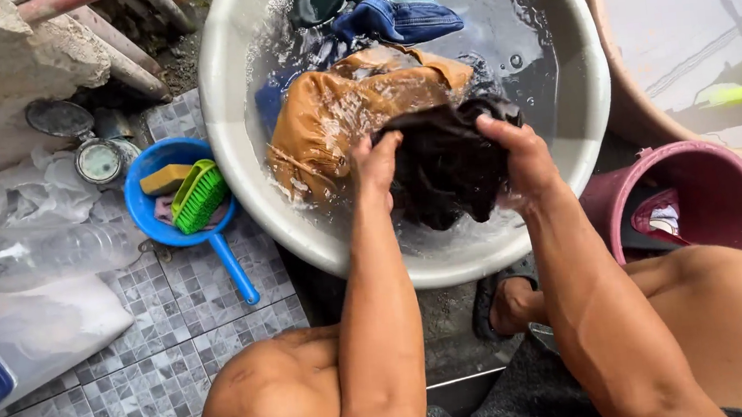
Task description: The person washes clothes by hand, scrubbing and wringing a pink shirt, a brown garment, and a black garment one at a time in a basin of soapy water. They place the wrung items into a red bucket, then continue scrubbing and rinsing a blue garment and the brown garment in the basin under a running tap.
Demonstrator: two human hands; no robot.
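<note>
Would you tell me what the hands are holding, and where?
Both the left hand and right hand grip a wet dark garment by its bunched upper edge.

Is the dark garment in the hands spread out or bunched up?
Bunched up. Left hand and right hand grip the dark garment in a wet wad above the basin.

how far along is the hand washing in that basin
Done: nothing visibly finished; no washed piece can be seen set aside. In hand: the left hand and right hand grip a dark garment over the soapy water in the white basin. Left: the brown garment and blue garment soak there, and the green brush lies in the blue dipper.
</note>
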